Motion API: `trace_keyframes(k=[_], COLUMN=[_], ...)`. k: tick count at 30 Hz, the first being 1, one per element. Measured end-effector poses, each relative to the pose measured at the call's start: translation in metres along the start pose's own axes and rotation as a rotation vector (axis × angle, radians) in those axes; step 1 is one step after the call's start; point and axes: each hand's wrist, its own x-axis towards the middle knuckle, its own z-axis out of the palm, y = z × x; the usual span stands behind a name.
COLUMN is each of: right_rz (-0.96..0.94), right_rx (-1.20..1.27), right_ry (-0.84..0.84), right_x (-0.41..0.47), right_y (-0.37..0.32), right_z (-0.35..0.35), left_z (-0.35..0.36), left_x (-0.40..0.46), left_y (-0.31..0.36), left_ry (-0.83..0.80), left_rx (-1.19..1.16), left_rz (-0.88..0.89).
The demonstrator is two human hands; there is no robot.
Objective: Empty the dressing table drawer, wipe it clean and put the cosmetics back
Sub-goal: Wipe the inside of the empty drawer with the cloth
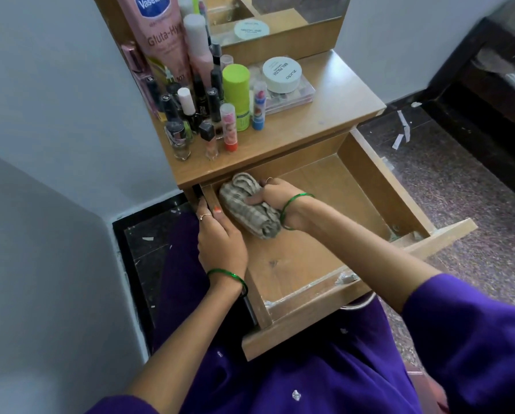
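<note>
Two hands at work, both yours. Item one: your right hand (275, 201), fingers curled round a bunched grey checked cloth (248, 204), holding it down on the drawer floor in the rear left corner, close against the left wall. Item two: your left hand (220, 237), laid over the top edge of that left wall, fingers extended along the outside, thumb lying on the inner side; its fingers are not curled round anything you can make out. Each wrist carries a green bangle. Item three: the drawer (379, 186), light wood, pulled well out over your lap, nothing inside but the cloth and your hand; pale smudges mark the floor near the front board. Item four: the tabletop (325, 115) above the drawer, holding the cosmetics in a cluster at its left: a tall pink Vaseline tube (157, 28) at the back, a lime green stick (236, 85), several dark-capped nail polish bottles (178, 135), small lip balm sticks (228, 127). Item five: a white round nail polish remover tub (281, 74) resting on a clear flat case (292, 97), to the right of the cluster. Item six: a mirror (280, 16) standing behind the tabletop, showing the tub's reflection. Item seven: scraps of white paper on the dark speckled floor to the right.
</note>
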Motion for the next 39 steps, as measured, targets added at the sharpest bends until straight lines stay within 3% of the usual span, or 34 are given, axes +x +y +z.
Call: trace_keyframes(k=[3,7,8,11,12,14,16,19,22,25,28,32,39], right_rz=[-0.042,-0.115,-0.051,0.189,0.199,0.092,-0.058,-0.111,-0.139,-0.246,-0.297,-0.212,-0.026], right_rx=[-0.090,-0.464,-0.629,-1.160,-1.229,-1.113,-0.847,-0.617,-0.571,-0.752,-0.923,-1.177,-1.315], right_ry=[0.070,0.133,0.027,-0.526,-0.602,-0.493,-0.242,0.026,0.041,0.063,-0.034,-0.301,-0.590], right_x=[0.006,-0.003,-0.008,-0.034,-0.039,-0.041,-0.033,-0.016,-0.008,-0.012,-0.031,-0.054,-0.050], right_y=[0.006,-0.001,-0.008,-0.032,-0.035,-0.034,-0.031,-0.023,-0.013,-0.005,0.002,0.026,0.027], right_z=[0.026,0.032,0.022,-0.013,-0.023,-0.033,-0.030,-0.006,0.020,0.028,0.018,0.004,0.008], left_z=[0.000,0.000,0.001,0.001,0.001,0.001,0.000,-0.002,-0.002,-0.002,-0.001,0.000,0.000], left_x=[0.000,0.002,0.002,0.002,0.002,0.002,0.001,-0.001,-0.001,0.000,0.001,0.003,0.002], left_y=[0.001,0.001,0.000,0.000,0.000,0.000,0.001,0.001,0.002,0.003,0.002,0.001,0.001], left_ry=[0.001,0.009,0.009,0.005,0.002,0.004,0.005,-0.004,-0.003,0.003,0.010,0.010,0.014], left_rx=[0.009,0.004,0.012,0.033,0.034,0.032,0.033,0.011,-0.014,-0.011,-0.009,-0.002,0.004], left_rz=[-0.008,0.004,-0.002,-0.011,-0.011,-0.020,-0.022,-0.017,-0.006,-0.002,0.001,-0.010,0.008])
